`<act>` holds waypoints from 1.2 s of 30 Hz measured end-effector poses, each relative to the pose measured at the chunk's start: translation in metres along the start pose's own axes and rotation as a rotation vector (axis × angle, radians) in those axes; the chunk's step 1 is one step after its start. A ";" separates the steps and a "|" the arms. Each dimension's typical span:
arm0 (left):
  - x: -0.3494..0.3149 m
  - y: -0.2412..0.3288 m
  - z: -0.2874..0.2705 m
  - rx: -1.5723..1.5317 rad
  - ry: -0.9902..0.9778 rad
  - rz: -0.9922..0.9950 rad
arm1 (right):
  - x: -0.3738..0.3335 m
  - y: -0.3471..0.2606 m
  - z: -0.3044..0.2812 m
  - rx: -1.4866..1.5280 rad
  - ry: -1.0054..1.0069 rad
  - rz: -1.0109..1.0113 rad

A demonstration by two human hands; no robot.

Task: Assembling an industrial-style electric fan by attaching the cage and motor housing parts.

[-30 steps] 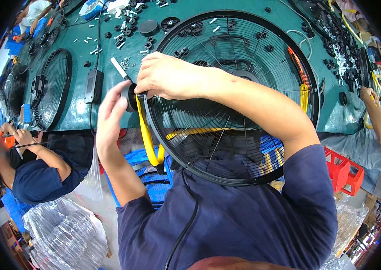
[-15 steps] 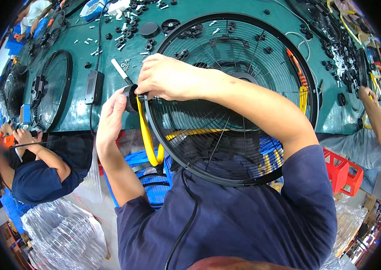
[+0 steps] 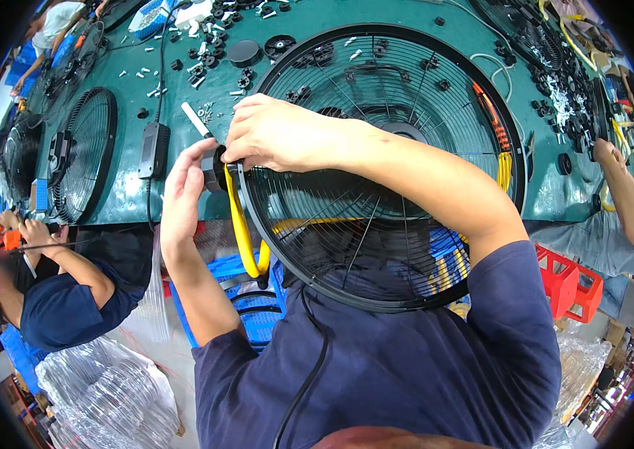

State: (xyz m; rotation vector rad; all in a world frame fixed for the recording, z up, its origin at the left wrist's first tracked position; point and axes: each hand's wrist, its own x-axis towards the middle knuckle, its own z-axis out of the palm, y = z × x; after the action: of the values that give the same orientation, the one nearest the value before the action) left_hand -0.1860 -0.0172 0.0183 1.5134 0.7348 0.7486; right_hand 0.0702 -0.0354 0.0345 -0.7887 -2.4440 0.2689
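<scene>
— How are the 2 hands set around the fan guard (image 3: 377, 172)?

— The big round black wire fan guard lies half on the green workbench (image 3: 175, 112), its near rim hanging over the bench edge toward the person. The right hand (image 3: 279, 135) reaches across from the right, forearm slanting over the guard's wires, wrist bent, fingers curled down onto the guard's left rim. The left hand (image 3: 182, 194) comes up from below, forearm nearly upright, palm turned toward that same rim.

— What are the fingers doing?

— Both hands close on a small black part (image 3: 216, 168) sitting right at the guard's left rim: the right fingers pinch it from above, the left fingers and thumb cup it from the side. A yellow strap (image 3: 242, 232) hangs down from that spot, just beside the rim.

— Anything else near the guard?

— Left of the guard, a black box with a cable (image 3: 154, 150) lies on the bench, and farther left a second, smaller fan guard (image 3: 81, 165). Below it another person in a dark blue shirt (image 3: 62, 307) works. Right of the guard stands a red crate (image 3: 567, 280).
</scene>
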 end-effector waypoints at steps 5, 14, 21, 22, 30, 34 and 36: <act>0.001 0.001 -0.011 0.066 -0.094 -0.033 | 0.002 0.001 -0.001 -0.013 -0.009 -0.009; 0.111 -0.025 -0.018 0.500 0.154 0.065 | 0.014 -0.001 -0.026 0.304 -0.077 0.174; 0.153 -0.050 0.000 0.933 0.192 0.036 | 0.032 0.031 -0.050 0.210 -0.011 0.429; 0.154 -0.049 0.004 0.955 0.206 -0.003 | 0.038 0.042 -0.050 0.140 -0.050 0.452; 0.139 -0.058 0.009 0.935 0.374 0.174 | 0.085 0.121 -0.024 -0.058 -0.439 0.752; 0.143 -0.066 -0.001 0.921 0.415 0.299 | 0.095 0.124 -0.003 -0.196 -0.602 0.779; 0.146 -0.065 -0.003 0.900 0.461 0.386 | 0.094 0.121 0.002 -0.355 -0.591 0.739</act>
State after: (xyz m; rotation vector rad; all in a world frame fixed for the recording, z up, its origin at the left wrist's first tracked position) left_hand -0.1038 0.1069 -0.0407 2.3740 1.2456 1.1643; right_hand 0.0639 0.1180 0.0332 -2.0092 -2.6468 0.3827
